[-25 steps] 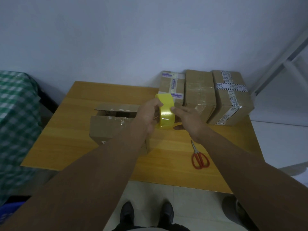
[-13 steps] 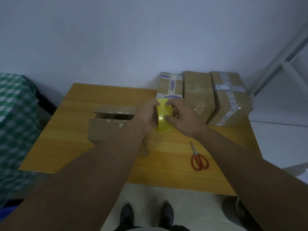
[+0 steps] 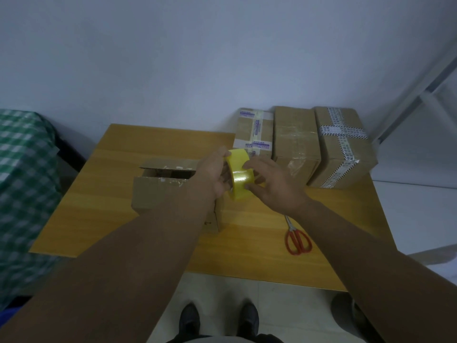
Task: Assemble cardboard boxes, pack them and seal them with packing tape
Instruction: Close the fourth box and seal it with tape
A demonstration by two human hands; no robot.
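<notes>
**Centrally, a yellow tape roll held between two hands**

Just above the middle of the frame, a roll of glossy yellow packing tape [image 3: 241, 174] is held off the table between both hands. It stands on edge, its broad outer band turned toward the camera. The band is translucent yellow and catches a pale sheen across its lower half, and the roll's open side faces the left hand.

The left hand [image 3: 214, 173] grips the roll from the left, fingers curled over its top edge and the palm against its side. The right hand [image 3: 274, 186] comes in from the right. Its thumb and forefinger are curved onto the outer band in a pinch, and the other fingers spread loosely behind.

Below and left of the roll, an open brown cardboard box [image 3: 158, 191] sits on the light wooden table [image 3: 111, 194], its flaps raised and its inside dark. The left forearm hides the box's right-hand part.

At the upper right of the table, three sealed brown cardboard boxes stand side by side against the wall:
- one with clear tape and purple-printed labels [image 3: 254, 134]
- one wrapped in clear tape [image 3: 295, 142]
- one crossed with black-and-white printed tape [image 3: 343, 147]

Red-handled scissors [image 3: 298, 240] lie flat on the table at the lower right, closed, just under the right wrist. A green-and-white checked cloth [image 3: 22, 181] fills the left edge of the frame. Two dark shoes [image 3: 190, 320] show on the pale floor at the bottom centre.
</notes>
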